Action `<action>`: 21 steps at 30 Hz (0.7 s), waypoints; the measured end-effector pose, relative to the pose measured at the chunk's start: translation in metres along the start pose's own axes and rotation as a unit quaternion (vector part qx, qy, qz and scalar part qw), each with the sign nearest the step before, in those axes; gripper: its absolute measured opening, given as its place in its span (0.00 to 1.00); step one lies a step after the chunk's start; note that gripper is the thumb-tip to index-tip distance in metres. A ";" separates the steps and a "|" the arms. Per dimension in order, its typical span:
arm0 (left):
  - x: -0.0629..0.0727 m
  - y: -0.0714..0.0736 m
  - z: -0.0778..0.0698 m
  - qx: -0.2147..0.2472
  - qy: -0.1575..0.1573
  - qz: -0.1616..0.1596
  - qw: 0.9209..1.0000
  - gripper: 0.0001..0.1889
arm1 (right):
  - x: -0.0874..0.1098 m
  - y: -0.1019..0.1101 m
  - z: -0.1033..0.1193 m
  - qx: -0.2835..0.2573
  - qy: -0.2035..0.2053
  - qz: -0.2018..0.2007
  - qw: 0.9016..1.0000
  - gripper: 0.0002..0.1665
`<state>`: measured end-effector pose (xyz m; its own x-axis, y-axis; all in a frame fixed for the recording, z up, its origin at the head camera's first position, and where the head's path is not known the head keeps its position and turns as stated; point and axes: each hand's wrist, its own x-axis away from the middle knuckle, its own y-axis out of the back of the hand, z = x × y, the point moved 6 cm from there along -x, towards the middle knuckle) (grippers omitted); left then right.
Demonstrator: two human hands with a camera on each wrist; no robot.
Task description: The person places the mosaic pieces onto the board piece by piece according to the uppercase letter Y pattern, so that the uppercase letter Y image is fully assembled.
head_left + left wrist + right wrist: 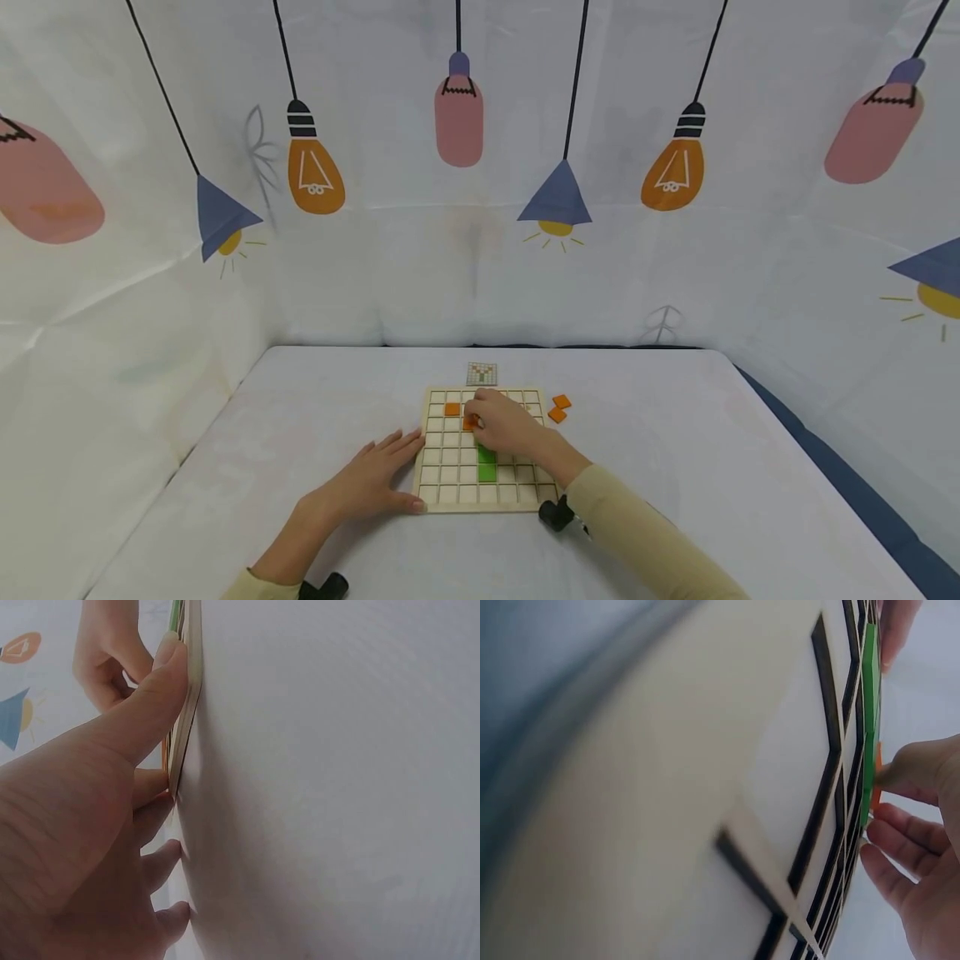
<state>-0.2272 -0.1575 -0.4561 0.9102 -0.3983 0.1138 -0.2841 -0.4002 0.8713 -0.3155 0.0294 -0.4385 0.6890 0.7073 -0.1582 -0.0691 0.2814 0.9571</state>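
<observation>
A square wooden grid board lies on the white table. My left hand is spread at its left side, thumb and index finger touching the edge; in the left wrist view the thumb lies over the rim. Over the middle of the grid, my right hand pinches an orange square tile, partly hidden by the fingers. Another orange tile sits in an upper-left cell, and one shows beside the right fingertips. Green tiles fill cells in a column below that hand.
Two loose orange tiles lie on the table right of the board. A small card with a grid pattern is behind the board. White table surface surrounds them, with a lamp-printed curtain at the back.
</observation>
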 end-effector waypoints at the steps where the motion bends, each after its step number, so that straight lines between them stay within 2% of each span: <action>1: 0.000 0.000 0.000 -0.001 0.000 -0.001 1.000 0.53 | 0.000 0.000 0.000 -0.001 -0.002 0.000 1.000 0.08; 21: -0.001 -0.003 0.004 -0.006 -0.007 -0.007 1.000 0.54 | -0.001 0.003 0.002 -0.004 -0.006 0.010 1.000 0.11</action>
<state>-0.2285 -0.1591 -0.4606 0.9100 -0.4036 0.0949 -0.2672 -0.3960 0.8785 -0.3145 0.0279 -0.4351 0.6964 0.7048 -0.1354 -0.0886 0.2717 0.9583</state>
